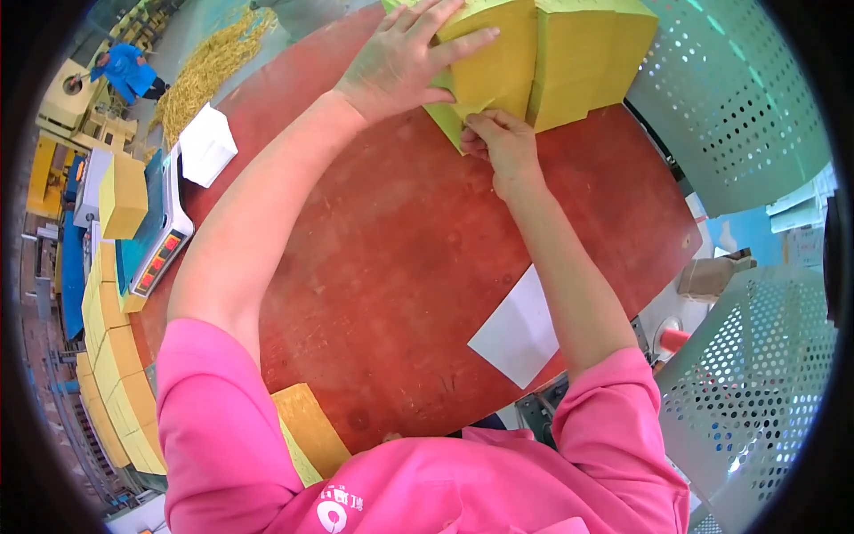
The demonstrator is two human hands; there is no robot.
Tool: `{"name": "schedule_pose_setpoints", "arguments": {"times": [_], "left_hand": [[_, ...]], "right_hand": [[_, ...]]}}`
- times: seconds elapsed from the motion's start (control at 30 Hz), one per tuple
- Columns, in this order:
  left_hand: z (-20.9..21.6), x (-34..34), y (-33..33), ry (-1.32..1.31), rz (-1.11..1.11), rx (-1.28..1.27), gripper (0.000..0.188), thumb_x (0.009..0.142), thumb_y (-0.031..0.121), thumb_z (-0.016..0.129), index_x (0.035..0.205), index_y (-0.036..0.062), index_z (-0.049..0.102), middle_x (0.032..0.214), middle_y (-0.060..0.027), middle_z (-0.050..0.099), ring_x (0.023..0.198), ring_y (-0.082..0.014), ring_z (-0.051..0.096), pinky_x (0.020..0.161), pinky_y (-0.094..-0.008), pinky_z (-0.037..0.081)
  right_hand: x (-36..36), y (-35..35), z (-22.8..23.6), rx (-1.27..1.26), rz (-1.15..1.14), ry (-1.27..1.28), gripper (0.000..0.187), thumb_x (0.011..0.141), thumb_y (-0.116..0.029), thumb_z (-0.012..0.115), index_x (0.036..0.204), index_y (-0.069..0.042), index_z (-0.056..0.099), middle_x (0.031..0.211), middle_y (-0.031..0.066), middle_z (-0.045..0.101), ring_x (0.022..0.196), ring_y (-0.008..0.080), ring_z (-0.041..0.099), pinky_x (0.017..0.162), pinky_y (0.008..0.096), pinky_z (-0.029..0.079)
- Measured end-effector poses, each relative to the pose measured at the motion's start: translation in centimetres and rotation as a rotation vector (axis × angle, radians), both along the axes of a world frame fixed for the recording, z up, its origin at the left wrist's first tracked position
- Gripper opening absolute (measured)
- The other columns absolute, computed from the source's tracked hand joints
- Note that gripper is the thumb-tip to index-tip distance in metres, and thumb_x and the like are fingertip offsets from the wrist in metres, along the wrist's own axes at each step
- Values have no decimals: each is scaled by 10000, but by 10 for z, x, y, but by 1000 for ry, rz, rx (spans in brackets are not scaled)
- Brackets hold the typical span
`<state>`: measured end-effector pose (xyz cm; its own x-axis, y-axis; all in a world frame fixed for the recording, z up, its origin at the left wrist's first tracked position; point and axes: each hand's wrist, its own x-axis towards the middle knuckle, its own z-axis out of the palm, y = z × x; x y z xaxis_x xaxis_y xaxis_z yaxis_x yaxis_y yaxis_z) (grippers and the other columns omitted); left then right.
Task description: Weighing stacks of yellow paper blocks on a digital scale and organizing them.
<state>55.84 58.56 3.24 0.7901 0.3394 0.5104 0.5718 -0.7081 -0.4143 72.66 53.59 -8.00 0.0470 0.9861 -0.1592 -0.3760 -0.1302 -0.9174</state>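
Tall blocks of stacked yellow paper (494,67) stand at the far edge of the red table (382,240). My left hand (400,62) lies against the left side of the nearest block, its fingers spread and its thumb stretched toward the front. At that block's lower front edge, my right hand (504,147) is closed in a pinch on what looks like a corner of the yellow paper. How many sheets it has between its fingertips is hidden. A second yellow block (587,62) stands close against the first on the right.
A scale (160,240) bearing a yellow block (123,198) is at the left, near a white paper packet (207,145). More yellow blocks (120,374) line the left. A white sheet (519,329) lies under my right forearm. Perforated panels (738,98) border the right. A person in blue (129,71) is far off.
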Motion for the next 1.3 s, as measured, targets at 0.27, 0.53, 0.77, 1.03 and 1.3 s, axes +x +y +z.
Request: {"name": "schedule_pose_setpoints", "arguments": {"times": [0.27,0.53,0.77,1.03,1.3], "left_hand": [[17,-5,16,-44,-79,-50,917,588,314,862,1399,165,460,1290,-212,488,1139,-384,535,946,-488,451],[20,-8,22,-81,-96,-118,874,608,312,848,1384,156,478,1261,-223,513,1129,-404,538,946,-511,451],[8,-2,11,-98,-124,-56,840,603,302,835,1359,165,497,1261,-211,506,1134,-399,524,960,-518,416],[-5,1,1,-57,-72,24,793,686,246,806,1399,226,460,1320,-159,473,1163,-337,513,976,-477,420],[31,6,-1,-452,4,-728,650,789,223,711,1380,99,470,1098,-200,609,1045,-356,579,851,-444,470]], "right_hand": [[-5,3,22,-44,-32,-60,114,838,-59,629,745,-7,588,671,77,609,568,139,564,514,278,425],[-7,4,30,-67,-41,-41,116,833,-52,624,745,5,575,666,81,596,566,140,552,495,276,411],[-2,4,20,-70,-78,62,109,848,-67,636,772,-5,590,686,66,614,592,138,572,538,273,444],[0,8,18,-19,-87,-49,105,860,-61,613,776,-5,583,679,71,605,590,143,569,543,292,452],[-1,-1,19,-134,-69,56,95,833,-72,605,762,-16,575,649,77,592,555,156,560,518,290,443]]}}
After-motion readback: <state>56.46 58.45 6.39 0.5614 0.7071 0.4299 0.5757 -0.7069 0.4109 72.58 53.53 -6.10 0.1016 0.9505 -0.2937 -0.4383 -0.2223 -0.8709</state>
